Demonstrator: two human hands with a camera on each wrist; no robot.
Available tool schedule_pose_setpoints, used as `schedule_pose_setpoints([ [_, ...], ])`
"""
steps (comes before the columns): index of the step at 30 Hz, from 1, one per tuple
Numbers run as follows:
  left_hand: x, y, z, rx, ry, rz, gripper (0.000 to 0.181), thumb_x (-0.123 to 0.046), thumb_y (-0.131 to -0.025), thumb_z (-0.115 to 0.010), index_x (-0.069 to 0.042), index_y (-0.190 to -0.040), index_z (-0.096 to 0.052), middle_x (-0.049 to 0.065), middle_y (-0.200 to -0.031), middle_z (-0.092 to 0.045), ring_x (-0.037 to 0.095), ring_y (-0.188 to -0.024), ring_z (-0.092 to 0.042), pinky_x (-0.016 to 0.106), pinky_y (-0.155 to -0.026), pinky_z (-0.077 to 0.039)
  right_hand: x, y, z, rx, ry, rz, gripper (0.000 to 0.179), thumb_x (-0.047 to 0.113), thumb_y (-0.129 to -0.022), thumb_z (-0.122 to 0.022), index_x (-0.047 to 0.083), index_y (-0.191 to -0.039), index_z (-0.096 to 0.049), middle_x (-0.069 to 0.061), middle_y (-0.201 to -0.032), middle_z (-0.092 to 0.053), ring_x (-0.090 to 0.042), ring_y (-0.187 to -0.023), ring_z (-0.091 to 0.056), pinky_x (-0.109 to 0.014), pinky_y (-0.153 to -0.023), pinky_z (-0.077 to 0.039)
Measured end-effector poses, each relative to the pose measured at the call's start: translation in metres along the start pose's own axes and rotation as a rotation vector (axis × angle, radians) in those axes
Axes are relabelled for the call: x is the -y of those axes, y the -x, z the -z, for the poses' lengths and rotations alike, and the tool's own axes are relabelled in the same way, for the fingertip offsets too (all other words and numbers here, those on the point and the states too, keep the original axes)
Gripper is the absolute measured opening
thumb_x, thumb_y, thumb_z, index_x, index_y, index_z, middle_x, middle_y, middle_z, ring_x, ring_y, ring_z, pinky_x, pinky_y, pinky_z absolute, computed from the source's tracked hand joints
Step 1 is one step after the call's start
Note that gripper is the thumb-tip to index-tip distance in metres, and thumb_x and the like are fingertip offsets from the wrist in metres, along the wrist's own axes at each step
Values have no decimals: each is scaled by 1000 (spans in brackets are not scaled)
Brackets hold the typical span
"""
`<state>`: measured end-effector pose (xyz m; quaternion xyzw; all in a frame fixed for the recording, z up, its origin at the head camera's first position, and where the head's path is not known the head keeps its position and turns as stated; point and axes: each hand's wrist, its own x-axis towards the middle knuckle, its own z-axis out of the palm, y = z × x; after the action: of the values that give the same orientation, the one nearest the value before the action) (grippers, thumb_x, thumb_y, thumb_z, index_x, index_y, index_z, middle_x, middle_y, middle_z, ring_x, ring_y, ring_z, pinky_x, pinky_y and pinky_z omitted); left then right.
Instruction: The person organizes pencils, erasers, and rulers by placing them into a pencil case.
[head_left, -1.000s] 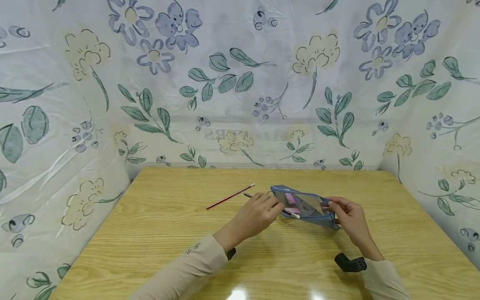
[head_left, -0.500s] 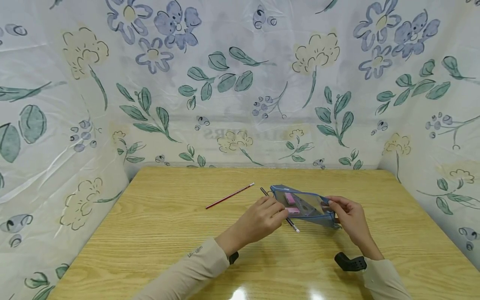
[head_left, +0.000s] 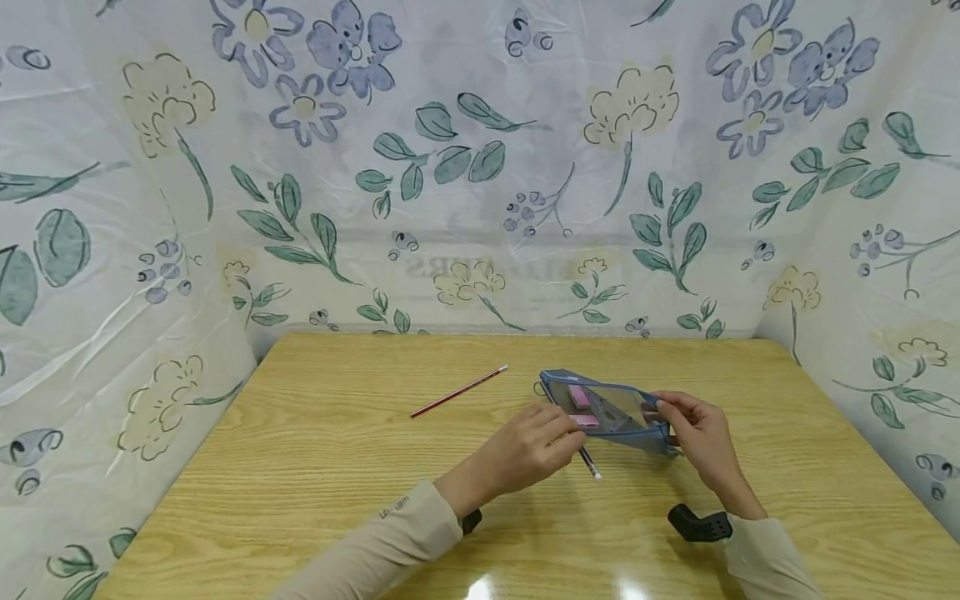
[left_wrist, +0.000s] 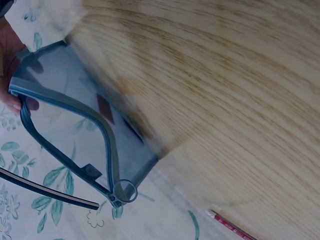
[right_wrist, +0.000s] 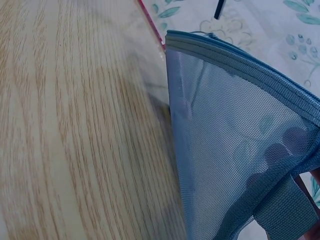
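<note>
My left hand (head_left: 521, 450) pinches a dark pencil (head_left: 590, 463) with a white end, held over the front left of a blue mesh zip pouch (head_left: 637, 443). In the left wrist view the dark pencil (left_wrist: 50, 192) crosses near the pouch's zip-pull ring (left_wrist: 125, 191). The right hand (head_left: 697, 429) grips the pouch by its right end, its mouth unzipped and spread. Inside lie a pink block like an eraser (head_left: 579, 397), a second pink piece (head_left: 585, 420) and a clear set square (head_left: 613, 417). In the right wrist view, fingers (right_wrist: 276, 154) show through the mesh.
A red pencil (head_left: 459, 391) with a white end lies on the wooden table (head_left: 315, 467), left of the pouch. Behind the table hangs a flower-print cloth (head_left: 480, 208), which also covers both sides. A black wrist device (head_left: 699, 525) sits at the right cuff.
The dark pencil has swung from pointing left to lying steeply across the pouch's left side, its white end now nearer the front. My left hand shifted slightly right; my right hand stayed put.
</note>
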<state>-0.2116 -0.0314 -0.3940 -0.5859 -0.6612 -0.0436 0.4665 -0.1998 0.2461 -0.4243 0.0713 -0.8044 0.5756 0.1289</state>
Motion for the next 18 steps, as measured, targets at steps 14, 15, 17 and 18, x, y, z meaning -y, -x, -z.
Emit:
schedule_pose_setpoints([
  [14, -3, 1, -7, 12, 21, 0, 33, -4, -105, -34, -6, -92, -65, 1, -92, -66, 12, -86, -62, 24, -84, -48, 0, 1, -1, -3, 5, 1, 28, 11, -101, -52, -7, -120, -63, -21, -103, -69, -4, -82, -65, -28, -54, -52],
  [15, -2, 2, -8, 16, 19, 4, 33, -4, -105, -34, -6, -93, -65, 1, -92, -65, 12, -86, -61, 24, -84, -48, 0, 1, -1, -4, 7, 0, 28, 10, -101, -52, -7, -120, -63, -22, -103, -69, -4, -82, -65, -28, -54, -52],
  [17, -2, 2, -9, 24, 16, 9, 34, -4, -105, -33, -6, -93, -65, 1, -92, -66, 12, -86, -61, 24, -84, -48, -1, 0, -1, -2, 11, -5, 28, 10, -101, -52, -7, -120, -63, -22, -103, -69, -4, -83, -65, -29, -53, -51],
  [18, -2, 2, -10, 27, 18, 13, 34, -4, -105, -33, -6, -93, -65, 2, -92, -66, 12, -85, -61, 24, -84, -48, -1, 0, -1, -1, 12, -7, 28, 10, -101, -52, -7, -120, -63, -22, -103, -69, -3, -83, -65, -29, -53, -51],
])
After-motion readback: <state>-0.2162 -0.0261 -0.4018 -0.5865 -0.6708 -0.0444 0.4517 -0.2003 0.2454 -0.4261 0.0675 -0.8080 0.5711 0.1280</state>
